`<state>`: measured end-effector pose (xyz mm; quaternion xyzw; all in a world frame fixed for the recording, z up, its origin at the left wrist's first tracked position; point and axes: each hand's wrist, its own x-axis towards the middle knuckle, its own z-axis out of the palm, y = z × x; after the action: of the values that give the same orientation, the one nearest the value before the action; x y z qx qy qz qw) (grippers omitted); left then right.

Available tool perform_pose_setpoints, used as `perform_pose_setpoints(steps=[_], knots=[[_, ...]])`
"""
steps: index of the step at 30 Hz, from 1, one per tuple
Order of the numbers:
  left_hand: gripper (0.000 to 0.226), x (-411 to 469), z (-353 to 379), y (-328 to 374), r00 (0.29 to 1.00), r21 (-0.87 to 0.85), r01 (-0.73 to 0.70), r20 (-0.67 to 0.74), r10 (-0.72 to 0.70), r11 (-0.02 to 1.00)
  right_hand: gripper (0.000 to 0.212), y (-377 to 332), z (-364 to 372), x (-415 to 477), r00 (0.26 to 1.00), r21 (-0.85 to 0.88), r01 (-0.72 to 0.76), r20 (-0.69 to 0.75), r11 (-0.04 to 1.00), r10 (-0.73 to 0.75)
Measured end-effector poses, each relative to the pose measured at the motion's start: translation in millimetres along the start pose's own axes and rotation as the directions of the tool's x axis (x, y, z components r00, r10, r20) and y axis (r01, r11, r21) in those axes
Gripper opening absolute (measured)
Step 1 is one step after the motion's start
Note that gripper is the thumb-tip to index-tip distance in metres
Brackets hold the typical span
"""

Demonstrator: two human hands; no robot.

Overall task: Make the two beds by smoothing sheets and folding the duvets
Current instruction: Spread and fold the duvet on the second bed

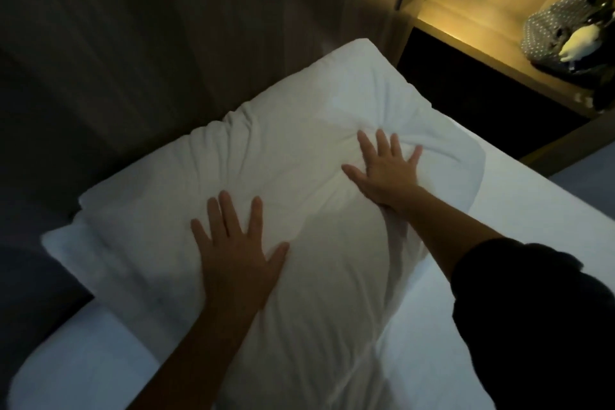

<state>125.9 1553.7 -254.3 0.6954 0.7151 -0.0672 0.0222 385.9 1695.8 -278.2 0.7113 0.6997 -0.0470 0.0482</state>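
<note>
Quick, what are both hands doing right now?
Left hand: open, fingers spread, pressing flat on the pillow.
Right hand: open, fingers spread, pressing on the pillow too.

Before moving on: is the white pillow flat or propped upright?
Flat: the white fabric pillow lies on the white sheet, left hand and right hand pressing it.

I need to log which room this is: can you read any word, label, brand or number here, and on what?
None can be read.
The white pillow shows no tag or print.
The dotted fabric bag on the lit wooden shelf bears only a dot pattern, no lettering.
</note>
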Motion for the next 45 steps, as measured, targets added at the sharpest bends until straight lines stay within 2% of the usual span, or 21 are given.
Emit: perform_pose_setpoints(steps=[2, 4, 6, 7, 9, 15, 19, 21, 22, 24, 26, 28, 30, 32, 34, 36, 37, 39, 41, 43, 45], knots=[[0.068, 18.7, -36.8, -7.7, 0.993, -0.008, 0.083, -0.089, -0.083, 0.997, 0.082, -19.6, -22.0, 11.2, 0.995, 0.086, -0.021, -0.100, 0.996, 0.030], [0.062, 60.6, -68.8, -17.2, 0.968, -0.032, 0.107, -0.224, -0.112, 0.994, 0.076, -56.0, -48.0, 28.2, 0.963, 0.128, 0.158, -0.238, 0.979, -0.124], [0.069, 101.4, -74.0, -30.1, 0.973, -0.062, 0.122, -0.189, -0.132, 0.991, 0.065, -100.8, -65.3, 44.1, 0.867, 0.060, 0.472, -0.212, 0.880, -0.451], [0.074, 111.9, -63.6, -33.7, 0.981, -0.063, 0.134, -0.131, -0.141, 0.989, 0.061, -118.6, -67.4, 51.6, 0.816, 0.020, 0.565, -0.158, 0.825, -0.556], [0.079, 109.5, -28.9, -38.8, 0.988, -0.038, 0.150, -0.030, -0.151, 0.988, 0.059, -130.2, -60.2, 65.6, 0.786, -0.044, 0.608, -0.105, 0.793, -0.609], [0.085, 77.0, 17.9, -71.2, 0.951, -0.039, 0.299, -0.066, -0.301, 0.953, 0.065, -109.2, -24.8, 86.2, 0.861, -0.166, 0.478, -0.106, 0.863, -0.497], [0.086, 49.8, 23.2, -86.0, 0.929, -0.109, 0.342, -0.109, -0.353, 0.933, 0.068, -77.7, -34.5, 109.1, 0.982, -0.001, 0.178, -0.059, 0.984, -0.178], [0.092, 39.6, 17.0, -90.8, 0.908, -0.135, 0.393, -0.098, -0.407, 0.910, 0.069, -57.7, -42.7, 108.9, 1.000, 0.045, 0.013, -0.007, 0.999, -0.012], [0.093, 37.0, 10.9, -87.3, 0.894, -0.150, 0.416, -0.111, -0.433, 0.897, 0.069, -54.5, -45.8, 102.7, 1.000, 0.043, -0.008, -0.026, 0.999, 0.010], [0.089, 34.9, -5.2, -65.3, 0.914, -0.148, 0.354, -0.156, -0.375, 0.924, 0.065, -66.3, -48.7, 76.6, 0.983, 0.058, 0.148, -0.119, 0.987, -0.140], [0.079, 32.6, -8.7, -36.4, 0.962, -0.104, 0.144, -0.218, -0.163, 0.984, 0.059, -83.8, -41.7, 43.3, 0.877, 0.007, 0.458, -0.163, 0.889, -0.451], [0.073, 30.6, 2.9, -27.0, 0.975, -0.064, 0.034, -0.218, -0.047, 0.997, 0.057, -77.5, -29.2, 29.2, 0.816, -0.078, 0.560, -0.120, 0.825, -0.566], [0.073, 26.3, 22.0, -41.2, 0.977, -0.073, 0.076, -0.192, -0.089, 0.994, 0.059, -46.7, -21.0, 41.3, 0.902, -0.087, 0.403, -0.128, 0.911, -0.411], [0.074, 15.4, 36.8, -60.0, 0.971, -0.114, 0.149, -0.173, -0.168, 0.982, 0.065, -9.0, -17.2, 52.7, 0.988, -0.044, 0.130, -0.081, 0.991, -0.133], [0.078, 3.3, 35.3, -67.2, 0.957, -0.162, 0.231, -0.143, -0.254, 0.960, 0.069, 12.0, -19.1, 48.9, 0.999, 0.001, -0.045, -0.028, 0.999, 0.045], [0.081, -6.4, 19.7, -53.7, 0.932, -0.220, 0.298, -0.143, -0.333, 0.929, 0.068, 2.2, -23.6, 25.6, 0.996, 0.056, -0.039, -0.083, 0.998, 0.044], [0.081, -11.2, 9.0, -39.5, 0.936, -0.240, 0.276, -0.154, -0.317, 0.931, 0.066, -10.8, -23.6, 9.5, 0.991, 0.079, 0.047, -0.129, 0.996, -0.037], [0.076, -23.5, -2.2, -4.7, 0.973, -0.213, 0.066, -0.201, -0.110, 0.975, 0.061, -35.0, -18.3, -26.3, 0.940, 0.053, 0.312, -0.160, 0.949, -0.300], [0.069, -37.0, 4.6, 18.4, 0.976, -0.151, -0.126, -0.193, 0.095, 0.980, 0.060, -35.7, -5.1, -47.7, 0.893, -0.022, 0.435, -0.114, 0.900, -0.435], [0.065, -43.6, 22.1, 13.0, 0.980, -0.129, -0.149, -0.151, 0.129, 0.980, 0.062, -11.1, 2.7, -45.3, 0.939, -0.083, 0.315, -0.115, 0.945, -0.324], [0.063, -54.1, 37.0, -5.4, 0.986, -0.101, -0.121, -0.125, 0.108, 0.987, 0.064, 18.8, 2.0, -37.0, 0.989, -0.095, 0.095, -0.103, 0.991, -0.105]])
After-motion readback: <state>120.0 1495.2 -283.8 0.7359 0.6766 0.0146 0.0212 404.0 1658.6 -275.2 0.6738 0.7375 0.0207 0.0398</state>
